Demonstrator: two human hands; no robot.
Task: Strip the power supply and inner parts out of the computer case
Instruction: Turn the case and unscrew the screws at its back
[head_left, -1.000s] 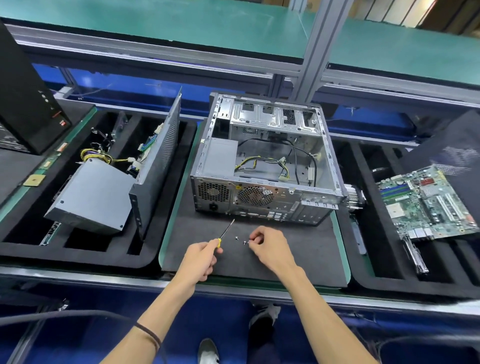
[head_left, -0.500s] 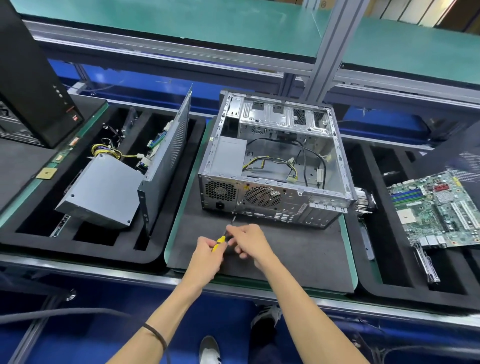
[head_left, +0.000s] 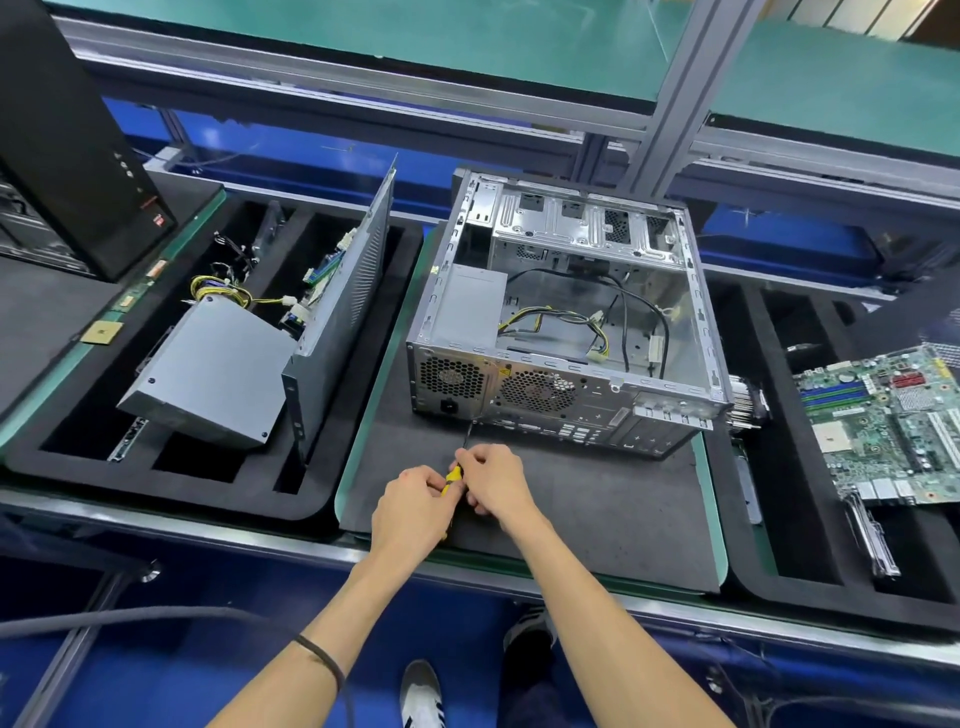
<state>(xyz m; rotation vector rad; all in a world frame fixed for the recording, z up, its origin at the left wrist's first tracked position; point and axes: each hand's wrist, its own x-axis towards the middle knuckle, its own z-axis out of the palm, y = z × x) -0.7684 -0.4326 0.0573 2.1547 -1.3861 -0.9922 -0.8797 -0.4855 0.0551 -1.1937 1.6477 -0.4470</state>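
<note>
Left hand: our left hand (head_left: 415, 506) is curled round the yellow handle of the screwdriver (head_left: 454, 475), at about 6 o'clock on the mat.
Right hand: our right hand (head_left: 493, 480) pinches the same screwdriver just above the handle, fingers (head_left: 465, 460) bent at the shaft, touching the left hand.
Screwdriver: its dark shaft slants up toward 12 o'clock, and the tip meets the lower rear edge of the case beneath the fan grille.
Computer case: the open computer case (head_left: 563, 317) lies on its side in the middle of the black mat (head_left: 597, 499), rear panel facing us.
Power supply: we see the power supply (head_left: 470, 309) seated in the case at its 9 o'clock corner, with its yellow and black cable bundle (head_left: 558, 322) trailing across the case floor toward 3 o'clock.
Left tray: at 9 o'clock a black foam tray (head_left: 62, 457) holds a loose second power supply (head_left: 208, 374) with yellow wires, and a grey side panel (head_left: 343, 312) standing tilted on edge beside it.
Right tray: at 3 o'clock a green motherboard (head_left: 893, 421) rests across another foam tray (head_left: 810, 571); a finned heatsink (head_left: 745, 408) lies between it and the case.
Far left: we see a black tower (head_left: 67, 145) standing at 10 o'clock.
Wrist: a dark band (head_left: 322, 657) circles our left forearm.
</note>
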